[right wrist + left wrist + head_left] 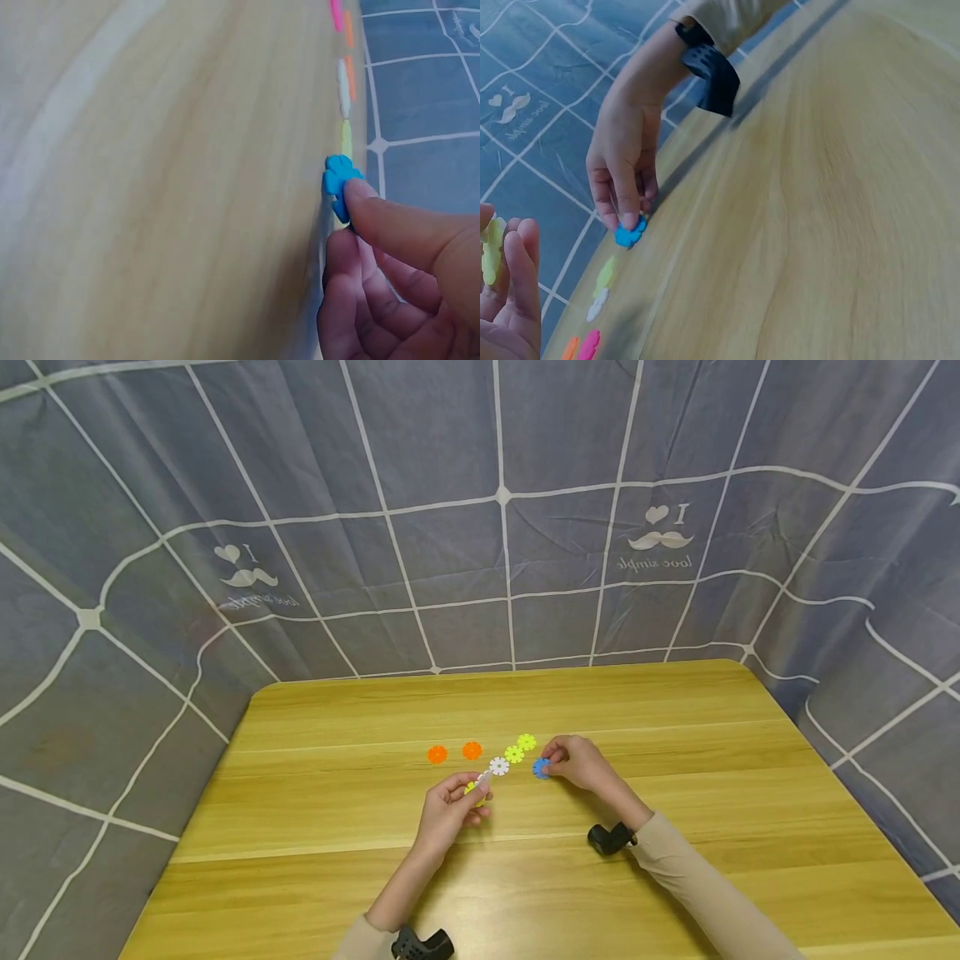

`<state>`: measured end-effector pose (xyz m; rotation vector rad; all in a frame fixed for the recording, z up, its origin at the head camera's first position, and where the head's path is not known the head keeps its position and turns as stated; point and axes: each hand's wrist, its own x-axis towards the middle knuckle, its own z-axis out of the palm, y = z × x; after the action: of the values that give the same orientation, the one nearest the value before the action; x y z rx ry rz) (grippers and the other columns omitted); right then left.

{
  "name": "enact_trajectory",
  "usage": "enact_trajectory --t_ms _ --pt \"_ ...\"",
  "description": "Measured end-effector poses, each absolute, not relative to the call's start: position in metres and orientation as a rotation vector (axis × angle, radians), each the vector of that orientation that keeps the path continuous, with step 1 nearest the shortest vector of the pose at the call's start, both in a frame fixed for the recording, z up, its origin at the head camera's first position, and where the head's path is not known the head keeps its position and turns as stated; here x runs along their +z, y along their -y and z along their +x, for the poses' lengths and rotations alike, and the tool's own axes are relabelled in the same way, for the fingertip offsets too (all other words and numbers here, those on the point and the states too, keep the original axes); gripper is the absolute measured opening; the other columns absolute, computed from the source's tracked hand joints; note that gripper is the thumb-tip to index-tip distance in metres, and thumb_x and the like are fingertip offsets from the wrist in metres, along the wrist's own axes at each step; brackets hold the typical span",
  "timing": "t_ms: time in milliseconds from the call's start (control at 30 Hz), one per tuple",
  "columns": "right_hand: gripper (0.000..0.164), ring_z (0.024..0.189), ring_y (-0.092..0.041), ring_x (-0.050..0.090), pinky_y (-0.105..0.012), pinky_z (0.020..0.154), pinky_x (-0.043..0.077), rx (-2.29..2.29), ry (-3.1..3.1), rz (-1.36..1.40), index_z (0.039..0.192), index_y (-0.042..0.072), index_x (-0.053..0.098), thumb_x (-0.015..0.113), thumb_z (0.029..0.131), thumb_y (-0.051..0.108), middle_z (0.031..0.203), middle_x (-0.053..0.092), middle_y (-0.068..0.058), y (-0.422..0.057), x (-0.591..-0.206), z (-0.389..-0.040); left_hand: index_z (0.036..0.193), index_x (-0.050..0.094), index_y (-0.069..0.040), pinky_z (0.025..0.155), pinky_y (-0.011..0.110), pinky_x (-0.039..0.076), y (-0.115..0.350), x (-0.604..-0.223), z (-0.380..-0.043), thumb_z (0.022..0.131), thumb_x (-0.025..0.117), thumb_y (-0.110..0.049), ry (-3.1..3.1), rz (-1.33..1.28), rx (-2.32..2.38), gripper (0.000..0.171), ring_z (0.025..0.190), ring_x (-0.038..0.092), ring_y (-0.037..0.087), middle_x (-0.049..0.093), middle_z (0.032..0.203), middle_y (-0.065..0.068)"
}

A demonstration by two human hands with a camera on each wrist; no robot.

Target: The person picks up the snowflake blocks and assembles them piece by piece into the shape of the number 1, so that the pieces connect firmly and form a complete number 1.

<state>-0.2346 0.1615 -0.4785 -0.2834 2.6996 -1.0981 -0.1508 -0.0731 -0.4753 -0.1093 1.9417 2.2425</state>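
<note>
pinching blue disc (339,177), seemingly by edge

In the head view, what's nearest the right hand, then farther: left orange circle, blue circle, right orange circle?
1. Blue circle: held by the right hand.
2. Right orange circle: left of the hand.
3. Left orange circle: farther left.

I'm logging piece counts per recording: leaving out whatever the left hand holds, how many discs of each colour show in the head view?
Orange discs: 2
Yellow-green discs: 2
White disc: 1
Blue disc, in the right hand: 1
Total: 6
</note>
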Motion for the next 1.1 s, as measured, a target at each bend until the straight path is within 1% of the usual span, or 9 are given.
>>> enact_trajectory --t_ms 67,167,367,567,700,800,900,1000,1100 --pt "0.014 0.073 -0.014 0.056 -0.023 0.065 0.045 -1.125 -2.672 -0.278 0.097 0.000 0.068 0.071 0.086 0.009 0.081 0.065 -0.007 -0.163 -0.478 -0.235 0.111 0.061 0.006 0.054 0.017 0.050 0.072 -0.476 -0.151 0.091 0.065 -0.008 -1.981 -0.081 2.241 0.025 0.060 0.066 0.011 0.072 0.088 0.017" --pt "0.018 0.071 -0.013 0.057 -0.021 0.061 0.045 -1.140 -2.650 -0.276 0.101 -0.002 0.069 0.067 0.090 0.012 0.083 0.066 -0.008 -0.164 -0.478 -0.234 0.108 0.062 0.005 0.052 0.018 0.050 0.072 -0.477 -0.151 0.091 0.064 -0.007 -2.024 -0.066 2.236 0.021 0.059 0.066 0.012 0.072 0.085 0.017" --pt "0.025 0.065 -0.013 0.058 -0.022 0.054 0.044 -1.260 -2.626 -0.256 0.107 0.000 0.069 0.061 0.095 0.020 0.081 0.068 -0.009 -0.159 -0.471 -0.228 0.104 0.063 0.002 0.050 0.019 0.048 0.071 -0.476 -0.150 0.090 0.064 -0.007 -2.083 -0.048 2.232 0.016 0.057 0.065 0.015 0.071 0.086 0.021" --pt "0.031 0.075 -0.027 0.068 -0.024 0.063 0.051 -1.514 -2.597 -0.266 0.111 -0.001 0.069 0.059 0.096 0.024 0.094 0.072 -0.016 -0.147 -0.458 -0.218 0.104 0.064 0.002 0.049 0.022 0.049 0.071 -0.475 -0.149 0.090 0.066 -0.011 -2.163 -0.006 2.249 0.019 0.058 0.066 0.020 0.068 0.096 0.029" --pt "0.030 0.075 -0.032 0.068 -0.027 0.066 0.054 -1.596 -2.584 -0.288 0.108 -0.002 0.069 0.062 0.095 0.024 0.092 0.073 -0.017 -0.141 -0.452 -0.214 0.104 0.065 0.002 0.051 0.029 0.054 0.069 -0.473 -0.149 0.089 0.068 -0.011 -2.221 -0.037 2.252 0.020 0.059 0.068 0.020 0.067 0.104 0.024" --pt "0.027 0.075 -0.033 0.069 -0.032 0.067 0.056 -1.614 -2.585 -0.281 0.105 -0.001 0.070 0.065 0.093 0.022 0.091 0.073 -0.014 -0.137 -0.450 -0.213 0.102 0.068 0.002 0.053 0.037 0.056 0.068 -0.469 -0.148 0.088 0.069 -0.009 -2.261 -0.083 2.252 0.018 0.057 0.067 0.017 0.067 0.099 0.026" --pt "0.023 0.074 -0.036 0.068 -0.037 0.067 0.057 -1.631 -2.585 -0.269 0.102 -0.001 0.071 0.066 0.091 0.020 0.088 0.073 -0.013 -0.134 -0.447 -0.210 0.100 0.070 0.003 0.055 0.040 0.056 0.066 -0.459 -0.144 0.086 0.070 -0.006 -2.319 -0.102 2.245 0.016 0.053 0.064 0.011 0.067 0.087 0.033" --pt "0.020 0.075 -0.038 0.067 -0.043 0.067 0.056 -1.649 -2.569 -0.258 0.098 0.001 0.071 0.067 0.091 0.019 0.086 0.073 -0.012 -0.132 -0.444 -0.208 0.097 0.071 0.004 0.055 0.038 0.056 0.065 -0.448 -0.140 0.085 0.071 -0.004 -2.376 -0.100 2.226 0.015 0.050 0.060 0.007 0.065 0.079 0.036" --pt "0.018 0.077 -0.040 0.066 -0.041 0.067 0.055 -1.664 -2.551 -0.260 0.096 0.003 0.071 0.067 0.091 0.020 0.087 0.073 -0.015 -0.131 -0.442 -0.205 0.096 0.072 0.004 0.053 0.035 0.055 0.064 -0.442 -0.137 0.085 0.071 -0.004 -2.396 -0.097 2.216 0.014 0.049 0.058 0.005 0.065 0.075 0.036"
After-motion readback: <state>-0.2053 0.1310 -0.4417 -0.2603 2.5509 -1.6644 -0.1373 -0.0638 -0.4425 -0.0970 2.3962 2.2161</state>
